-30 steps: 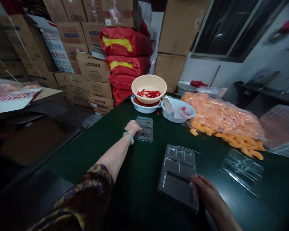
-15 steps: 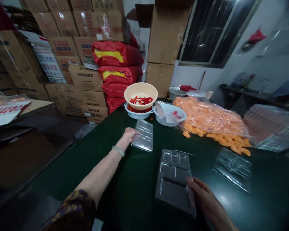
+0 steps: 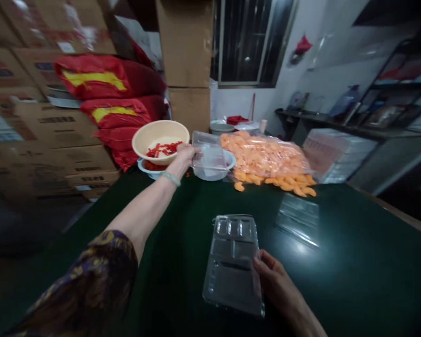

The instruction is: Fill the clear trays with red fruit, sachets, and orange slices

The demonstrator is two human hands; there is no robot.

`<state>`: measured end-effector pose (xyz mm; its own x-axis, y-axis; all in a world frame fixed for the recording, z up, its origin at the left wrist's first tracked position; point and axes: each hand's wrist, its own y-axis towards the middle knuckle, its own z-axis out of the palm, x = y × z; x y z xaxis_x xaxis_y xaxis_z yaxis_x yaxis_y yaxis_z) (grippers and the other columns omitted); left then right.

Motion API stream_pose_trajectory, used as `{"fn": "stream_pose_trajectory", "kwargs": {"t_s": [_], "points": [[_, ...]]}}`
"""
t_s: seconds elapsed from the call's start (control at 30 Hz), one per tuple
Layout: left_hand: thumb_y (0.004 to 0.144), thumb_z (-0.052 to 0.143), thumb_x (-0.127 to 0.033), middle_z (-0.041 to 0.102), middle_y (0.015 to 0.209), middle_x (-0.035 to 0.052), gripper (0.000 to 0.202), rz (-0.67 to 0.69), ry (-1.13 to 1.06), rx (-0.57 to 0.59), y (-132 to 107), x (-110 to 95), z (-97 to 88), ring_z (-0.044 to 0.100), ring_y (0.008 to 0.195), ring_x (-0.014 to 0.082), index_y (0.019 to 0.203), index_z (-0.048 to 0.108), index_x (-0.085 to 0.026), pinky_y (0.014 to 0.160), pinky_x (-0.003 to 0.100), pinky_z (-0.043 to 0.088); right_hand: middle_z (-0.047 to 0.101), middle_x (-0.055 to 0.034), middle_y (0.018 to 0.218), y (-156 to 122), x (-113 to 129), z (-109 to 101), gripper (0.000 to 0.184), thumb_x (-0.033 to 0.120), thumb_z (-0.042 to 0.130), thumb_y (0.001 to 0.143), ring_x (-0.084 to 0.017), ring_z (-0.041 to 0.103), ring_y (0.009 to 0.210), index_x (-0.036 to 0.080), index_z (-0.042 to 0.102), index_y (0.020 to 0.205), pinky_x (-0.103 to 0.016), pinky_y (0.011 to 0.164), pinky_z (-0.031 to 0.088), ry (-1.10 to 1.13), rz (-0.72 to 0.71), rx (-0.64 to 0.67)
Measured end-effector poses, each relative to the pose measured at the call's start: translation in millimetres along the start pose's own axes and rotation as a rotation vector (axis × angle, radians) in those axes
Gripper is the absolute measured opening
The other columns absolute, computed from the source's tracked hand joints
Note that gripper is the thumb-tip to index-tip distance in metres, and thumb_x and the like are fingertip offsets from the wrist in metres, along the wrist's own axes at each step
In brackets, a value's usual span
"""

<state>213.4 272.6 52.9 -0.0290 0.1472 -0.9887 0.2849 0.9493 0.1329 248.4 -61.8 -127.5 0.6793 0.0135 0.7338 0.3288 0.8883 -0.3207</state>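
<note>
Along the dark green bench's (image 3: 180, 234) far side stand a light-blue basin (image 3: 150, 171), a pale basin (image 3: 210, 177) and a clear bag (image 3: 266, 154), with loose orange pieces (image 3: 279, 180) at its foot; nearer lie clear plastic lids (image 3: 298, 219).

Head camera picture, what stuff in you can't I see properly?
All in the head view:
- Inside of the light blue bowl: mostly behind the clear plastic piece in the left hand.
- Inside of the lower bowl: mostly hidden by the cream bowl on top.
- Rest of the right arm, past the right hand: cut off by the bottom edge.
- Writing on the cardboard boxes: too blurred to read.
</note>
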Motion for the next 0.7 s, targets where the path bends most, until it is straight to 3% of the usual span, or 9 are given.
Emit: {"fn": "stream_pose_trajectory", "kwargs": {"t_s": [0.07,0.13,0.2,0.33,0.4,0.47,0.53,0.6,0.7], "points": [[0.068,0.06,0.003,0.058,0.088,0.0097,0.024,0.106,0.09,0.001,0.2,1.2,18.1,0.054,0.099,0.0251,0.086,0.049,-0.008,0.086,0.038,0.045,0.06,0.0025,0.066,-0.8,-0.1,-4.1,0.036,0.036,0.078,0.063,-0.011,0.055,0.053,0.019,0.048,0.072,-0.023,0.053,0.043,0.026,-0.036,-0.026],[0.067,0.063,0.001,0.054,0.108,0.0113,0.033,0.242,0.16,0.035,-21.0,7.6,22.3,0.041,0.117,0.027,0.096,0.05,-0.008,0.099,0.037,0.034,0.056,0.0049,0.061,-1.8,1.1,-7.1,0.034,0.037,0.077,0.064,-0.009,0.049,0.047,0.02,0.048,0.071,-0.021,0.049,0.04,0.015,-0.063,-0.043],[0.067,0.066,-0.004,0.05,0.118,0.0103,0.044,0.363,0.21,0.121,-62.7,18.9,14.5,0.038,0.12,0.0252,0.107,0.051,-0.011,0.102,0.036,0.029,0.055,0.0052,0.061,-3.3,5.9,-6.1,0.034,0.038,0.076,0.065,-0.008,0.047,0.045,0.02,0.049,0.073,-0.021,0.048,0.039,-0.031,-0.119,-0.064],[0.069,0.069,-0.027,0.049,0.122,0.0093,0.053,0.491,0.229,0.415,-155.5,45.7,-21.9,0.048,0.109,0.0235,0.118,0.05,-0.02,0.087,0.034,0.042,0.052,0.0044,0.061,-9.4,29.5,14.0,0.031,0.039,0.072,0.068,-0.008,0.045,0.046,0.02,0.049,0.073,-0.02,0.045,0.037,-0.331,-0.38,-0.123],[0.073,0.065,-0.037,0.052,0.116,0.0106,0.05,0.293,0.042,0.383,-178.9,52.6,-45.7,0.054,0.102,0.0234,0.116,0.049,-0.019,0.079,0.033,0.046,0.048,0.0044,0.058,-14.5,42.9,31.8,0.024,0.035,0.067,0.073,-0.008,0.043,0.047,0.02,0.048,0.069,-0.02,0.045,0.036,-0.647,-0.584,-0.105],[0.076,0.057,-0.05,0.057,0.105,0.0119,0.046,-0.068,-0.216,0.375,-186.8,54.1,-70.9,0.059,0.091,0.0242,0.107,0.051,-0.016,0.072,0.036,0.048,0.05,0.0023,0.061,-19.7,50.9,50.2,0.019,0.027,0.06,0.079,-0.01,0.047,0.052,0.02,0.048,0.067,-0.021,0.05,0.039,-0.998,-0.845,-0.021],[0.077,0.046,-0.063,0.061,0.093,0.0128,0.053,-0.458,-0.433,0.503,-192.5,54.1,-94.0,0.062,0.082,0.0265,0.098,0.054,-0.015,0.068,0.042,0.05,0.056,-0.0012,0.07,-22.8,50.4,64.8,0.015,0.019,0.053,0.083,-0.011,0.051,0.062,0.02,0.052,0.069,-0.023,0.057,0.041,-1.278,-1.109,0.105],[0.075,0.036,-0.073,0.063,0.087,0.0146,0.064,-0.718,-0.545,0.688,-207.0,56.9,-110.8,0.062,0.081,0.0306,0.094,0.057,-0.015,0.068,0.048,0.049,0.06,-0.0038,0.08,-22.8,42.0,73.6,0.016,0.012,0.048,0.085,-0.013,0.054,0.072,0.02,0.056,0.073,-0.026,0.064,0.043,-1.459,-1.303,0.227],[0.073,0.03,-0.077,0.065,0.088,0.017,0.074,-0.729,-0.547,0.776,-243.7,69.1,-121.4,0.062,0.084,0.0352,0.1,0.059,-0.014,0.068,0.053,0.047,0.062,-0.0061,0.091,-17.9,20.6,79.2,0.015,0.011,0.049,0.086,-0.017,0.054,0.086,0.019,0.059,0.079,-0.033,0.078,0.043,-1.611,-1.448,0.383]]}}
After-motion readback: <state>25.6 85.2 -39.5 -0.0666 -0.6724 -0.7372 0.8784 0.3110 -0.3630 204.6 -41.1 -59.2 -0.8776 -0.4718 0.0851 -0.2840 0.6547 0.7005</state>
